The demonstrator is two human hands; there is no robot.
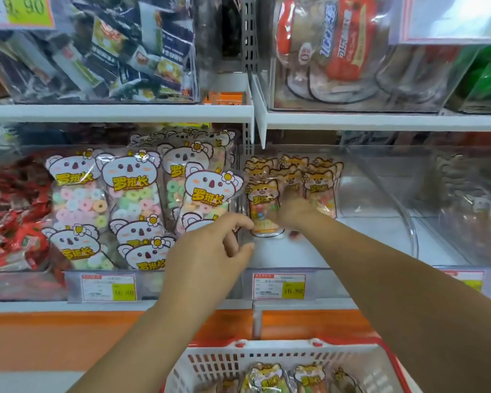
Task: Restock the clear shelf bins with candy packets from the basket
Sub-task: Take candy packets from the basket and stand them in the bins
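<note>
My right hand (294, 212) steadied the fox packets (321, 188) in the clear bin (380, 199), grip too blurred to tell; my left hand (210, 248) curled loosely, empty. Releasing carelessly might topple them.

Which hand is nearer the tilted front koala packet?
Left. The left hand sits just below the koala packet; the right hand is in the neighbouring bin among cat packets.

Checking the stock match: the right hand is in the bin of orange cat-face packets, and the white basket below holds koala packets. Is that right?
Not quite. In the head view the white basket holds orange cat-face packets, like those in the bin the right hand is in; the koala packets are in the bin to its left.
</note>
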